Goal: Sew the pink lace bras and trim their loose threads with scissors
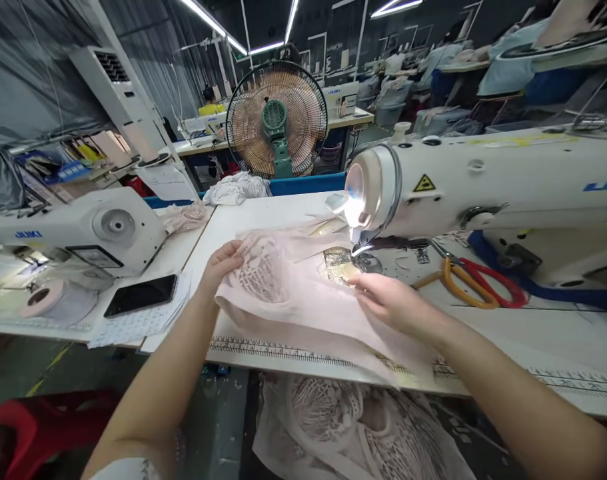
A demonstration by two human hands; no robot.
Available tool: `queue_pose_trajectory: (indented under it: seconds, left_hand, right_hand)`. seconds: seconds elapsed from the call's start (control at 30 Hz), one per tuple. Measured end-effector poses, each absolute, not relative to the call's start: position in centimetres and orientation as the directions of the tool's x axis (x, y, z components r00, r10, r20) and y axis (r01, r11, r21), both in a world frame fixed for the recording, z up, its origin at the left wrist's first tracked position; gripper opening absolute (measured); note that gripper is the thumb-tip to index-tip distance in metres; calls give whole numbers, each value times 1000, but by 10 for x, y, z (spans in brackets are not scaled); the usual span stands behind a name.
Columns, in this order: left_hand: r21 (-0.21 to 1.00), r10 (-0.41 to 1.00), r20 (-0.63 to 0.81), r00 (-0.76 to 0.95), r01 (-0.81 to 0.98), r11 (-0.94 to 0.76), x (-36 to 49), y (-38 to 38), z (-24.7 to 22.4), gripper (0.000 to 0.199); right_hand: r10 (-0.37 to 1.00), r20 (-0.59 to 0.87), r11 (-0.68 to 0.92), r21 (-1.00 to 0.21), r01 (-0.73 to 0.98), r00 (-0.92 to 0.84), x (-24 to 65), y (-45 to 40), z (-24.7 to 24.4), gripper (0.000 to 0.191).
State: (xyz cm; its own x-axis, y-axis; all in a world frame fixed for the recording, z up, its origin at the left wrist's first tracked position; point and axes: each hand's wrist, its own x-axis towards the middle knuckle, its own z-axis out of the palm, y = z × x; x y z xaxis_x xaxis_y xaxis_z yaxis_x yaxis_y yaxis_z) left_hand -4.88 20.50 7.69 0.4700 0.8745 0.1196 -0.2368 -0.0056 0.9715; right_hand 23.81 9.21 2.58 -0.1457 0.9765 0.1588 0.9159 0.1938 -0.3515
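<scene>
A pale pink garment piece (303, 287) with a lace panel lies across the table under the head of a white sewing machine (378, 187). My left hand (224, 267) pinches its left edge, beside the lace. Close to the lit needle area, my right hand (383, 299) has thumb and fingers closed on the cloth's right side. A shiny metal plate (337, 265) shows between that hand and the presser foot. The tips of my right fingers are partly hidden by the fabric. More pink lace garments (333, 420) hang or lie below the table's front edge.
Orange-handled scissors (468, 283) and a red-handled pair (503, 283) lie right of the needle. A phone (140, 295) rests on papers at left, near a second sewing machine (108, 230). Behind stand white cloth (238, 189) and a large fan (278, 120). A red stool (43, 427) is lower left.
</scene>
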Motion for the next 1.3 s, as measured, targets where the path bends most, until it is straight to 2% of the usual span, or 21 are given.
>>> queue_pose_trajectory:
  seconds: [0.07, 0.1, 0.17, 0.23, 0.27, 0.3, 0.37, 0.4, 0.47, 0.57, 0.7, 0.8, 0.93, 1.07, 1.3]
  left_hand:
    - [986, 875, 20, 483, 136, -97, -69, 229, 82, 13]
    - [908, 887, 4, 463, 369, -196, -76, 237, 86, 11]
    - [560, 912, 140, 385, 729, -394, -80, 241, 94, 15]
    - [252, 841, 377, 387, 831, -495, -64, 231, 95, 21]
    - [163, 785, 439, 437, 821, -548, -49, 221, 92, 23]
    - [126, 724, 459, 515, 769, -627, -30, 210, 87, 25]
    - [102, 554, 238, 798, 547, -831, 11, 188, 70, 30]
    - [109, 445, 128, 886, 434, -894, 31, 178, 59, 32]
    - [121, 303, 36, 952, 296, -947, 63, 166, 38, 35]
    - [41, 222, 45, 974, 220, -975, 83, 163, 13, 42]
    - [-44, 268, 66, 961, 271, -962, 83, 169, 3, 54]
    - [-68, 319, 28, 947, 320, -945, 87, 170, 10, 56]
    - [-107, 383, -16, 924, 379, -919, 101, 169, 22, 54]
    - [-145, 435, -47, 899, 424, -894, 111, 172, 27, 51]
    - [-116, 469, -54, 881, 461, -880, 118, 179, 27, 49]
  right_hand:
    - [974, 194, 167, -279, 946, -114, 236, 106, 15, 27]
    - [970, 214, 164, -241, 957, -112, 234, 110, 10, 27]
    - [959, 261, 158, -163, 974, -112, 232, 114, 5, 29]
    - [948, 301, 140, -98, 985, -105, 231, 113, 1, 25]
    - [944, 313, 131, -73, 989, -102, 232, 112, 0, 23]
    - [942, 320, 126, -51, 991, -103, 232, 110, -1, 24]
    - [936, 329, 139, -18, 990, -125, 233, 104, -3, 29]
    - [931, 335, 155, -6, 988, -144, 234, 100, -4, 29]
    - [918, 346, 205, 13, 979, -196, 236, 88, -6, 26]
    - [872, 385, 317, 31, 948, -304, 242, 63, -10, 29]
    - [810, 485, 392, -28, 920, -331, 250, 28, -15, 30]
    - [813, 483, 408, -74, 910, -325, 252, 13, -19, 29]
    - [816, 470, 405, -48, 913, -337, 251, 12, -26, 32]
    - [820, 488, 379, -74, 922, -298, 250, 20, -32, 33]
    - [794, 518, 391, -31, 920, -320, 251, 29, -29, 34]
